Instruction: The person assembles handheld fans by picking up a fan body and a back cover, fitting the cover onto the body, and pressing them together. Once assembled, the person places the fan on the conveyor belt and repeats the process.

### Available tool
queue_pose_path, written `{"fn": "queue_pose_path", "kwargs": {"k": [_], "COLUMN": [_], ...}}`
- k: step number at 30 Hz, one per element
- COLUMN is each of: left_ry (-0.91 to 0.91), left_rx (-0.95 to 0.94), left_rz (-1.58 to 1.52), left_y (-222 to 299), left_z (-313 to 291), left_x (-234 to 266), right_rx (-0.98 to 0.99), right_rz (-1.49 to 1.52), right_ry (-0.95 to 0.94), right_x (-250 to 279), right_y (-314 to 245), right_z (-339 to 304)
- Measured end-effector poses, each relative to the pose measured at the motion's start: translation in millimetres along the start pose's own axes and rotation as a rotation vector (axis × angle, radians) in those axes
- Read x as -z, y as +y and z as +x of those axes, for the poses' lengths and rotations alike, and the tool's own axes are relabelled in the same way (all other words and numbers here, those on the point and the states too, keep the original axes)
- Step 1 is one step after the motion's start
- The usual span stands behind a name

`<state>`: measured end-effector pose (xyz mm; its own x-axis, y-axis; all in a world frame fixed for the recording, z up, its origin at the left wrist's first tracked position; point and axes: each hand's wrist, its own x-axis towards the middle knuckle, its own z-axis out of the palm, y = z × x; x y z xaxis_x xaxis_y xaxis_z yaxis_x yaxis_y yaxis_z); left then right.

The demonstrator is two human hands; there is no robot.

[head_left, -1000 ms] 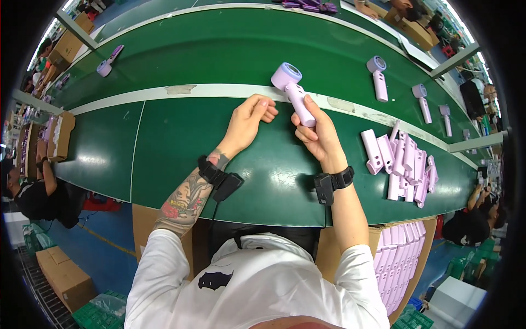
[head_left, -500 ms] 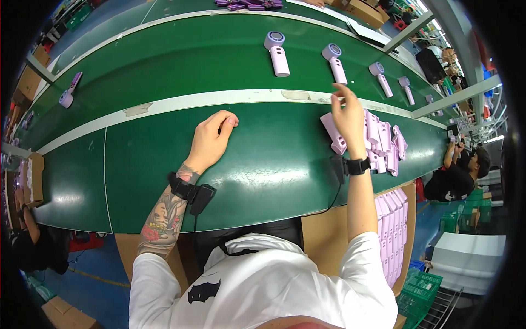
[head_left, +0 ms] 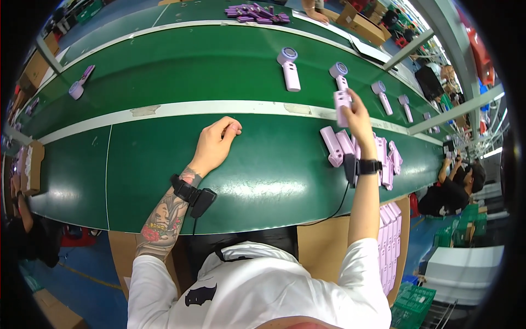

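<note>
My right hand point(head_left: 359, 118) is raised over the white belt edge strip and grips a pale purple handle part point(head_left: 342, 104) upright. Just below it, a pile of the same purple handle parts point(head_left: 378, 156) lies on the green table. My left hand point(head_left: 216, 143) rests on the green surface with fingers curled, holding nothing. Beyond the white strip, assembled purple handheld fans point(head_left: 289, 68) lie on the green conveyor belt, one point(head_left: 339, 74) right behind the part I hold.
More purple fans point(head_left: 382, 94) trail to the right along the belt and one point(head_left: 79, 83) lies far left. A heap of purple parts point(head_left: 257, 12) sits at the far side. Cardboard boxes point(head_left: 361, 24) and other workers point(head_left: 455, 186) surround the line.
My right hand has lifted a purple handle part out of the pile and raised it. The fans on the belt have shifted with the view. My left hand stays resting.
</note>
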<state>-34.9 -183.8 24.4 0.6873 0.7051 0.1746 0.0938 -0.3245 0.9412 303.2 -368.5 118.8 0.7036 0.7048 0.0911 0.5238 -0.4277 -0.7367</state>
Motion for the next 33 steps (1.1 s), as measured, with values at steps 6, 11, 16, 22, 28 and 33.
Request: {"fn": "queue_pose_path", "kwargs": {"k": [6,11,16,22,28,33], "left_ry": [0.185,0.383,0.831,1.249,1.253,1.076], "left_rx": [0.001,0.049,0.058,0.252,0.289,0.280], "left_rz": [-0.185,-0.463,-0.092,0.470,0.480,0.526], "left_y": [-7.2,-47.2,-102.7,-208.9,-233.8,-231.0], "left_z": [4.3,26.2,68.0,69.6,87.9,100.2], "left_x": [1.2,42.1,168.6,373.9,433.8,465.9], "right_rx": [0.198,0.652,0.741,0.657,0.586,0.576], "right_rz": [0.039,0.002,-0.164,-0.030,-0.008,-0.001], "right_ry": [-0.476,-0.358,-0.353,-0.441,-0.366,-0.378], "right_x": [-119.1,-187.9,-197.4,-202.3,-207.2,-205.8], "right_y": [-81.5,-77.1,-96.6,-105.1,-106.3,-110.7], "right_z": [-62.5,-73.4,-86.7,-88.0,-87.3,-84.1]}}
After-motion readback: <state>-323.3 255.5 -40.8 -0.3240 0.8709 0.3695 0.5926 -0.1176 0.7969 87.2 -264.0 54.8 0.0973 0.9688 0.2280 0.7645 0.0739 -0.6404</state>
